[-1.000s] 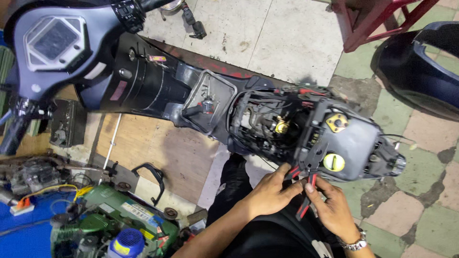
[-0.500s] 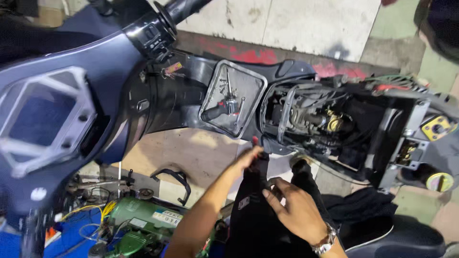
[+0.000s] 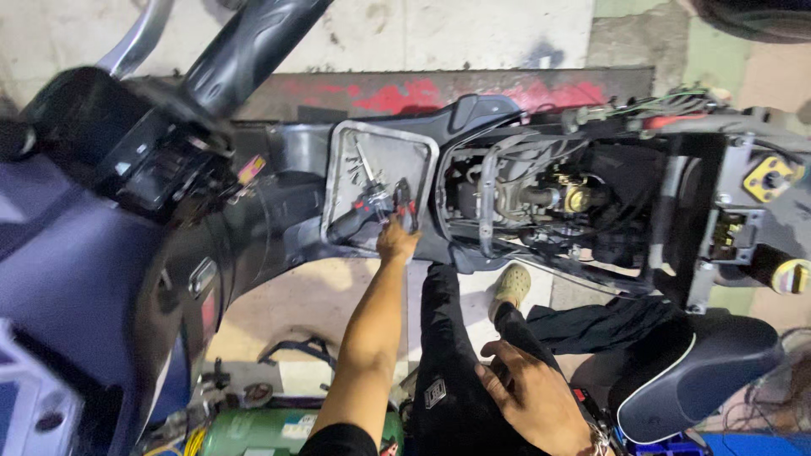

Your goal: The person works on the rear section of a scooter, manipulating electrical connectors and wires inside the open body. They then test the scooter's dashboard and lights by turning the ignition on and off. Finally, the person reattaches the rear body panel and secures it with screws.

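Head view: left hand [image 3: 395,241] grip holds red-and-black pliers [image 3: 404,205] over the tray [image 3: 338,181]; right hand [image 3: 528,395] open.

tiled floor [image 3: 473,34], scooter [image 3: 279,211], green cylinder [image 3: 253,431]

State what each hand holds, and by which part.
Left hand: pliers, gripped by the handles, in the metal tray. Right hand holds nothing, resting on the leg.

Head-worn view, steeply downward, close
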